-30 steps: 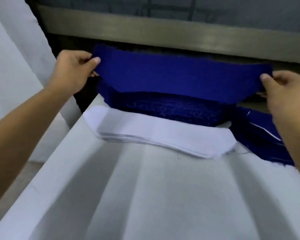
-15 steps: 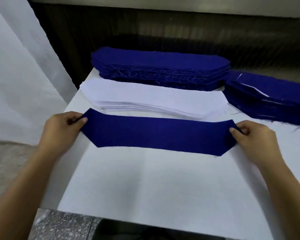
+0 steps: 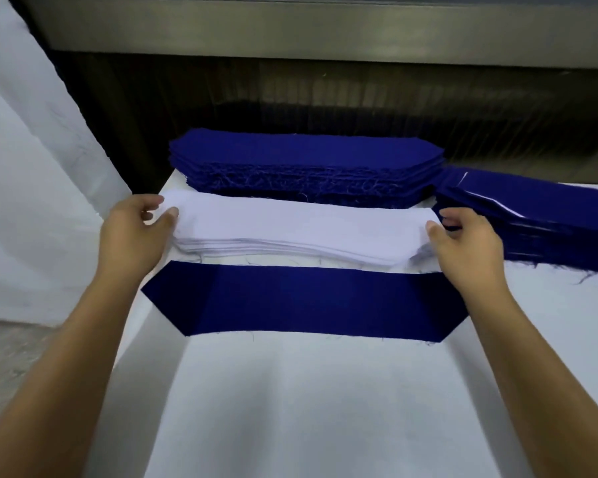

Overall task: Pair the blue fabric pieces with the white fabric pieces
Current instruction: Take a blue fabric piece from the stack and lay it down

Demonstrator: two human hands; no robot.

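The white-covered surface (image 3: pixel 325 408) runs from the near edge to a dark wall. At its far side sits a thick blue stack (image 3: pixel 304 157) with frayed threads along its near edge, and a second blue stack (image 3: pixel 549 215) lies to the right of it, a few white edges showing between its layers. Just in front of the far pile is the white stack (image 3: pixel 273 244), and nearer again a single blue piece (image 3: pixel 301 301) lies flat and apart from it. The left hand (image 3: pixel 135 236) pinches the left end of the top white piece (image 3: pixel 301 220) and the right hand (image 3: pixel 470 246) pinches its right end. To me this looks like fetching the white partner. Next, one layer alone must lift off and land squarely on the blue piece, ends matched.
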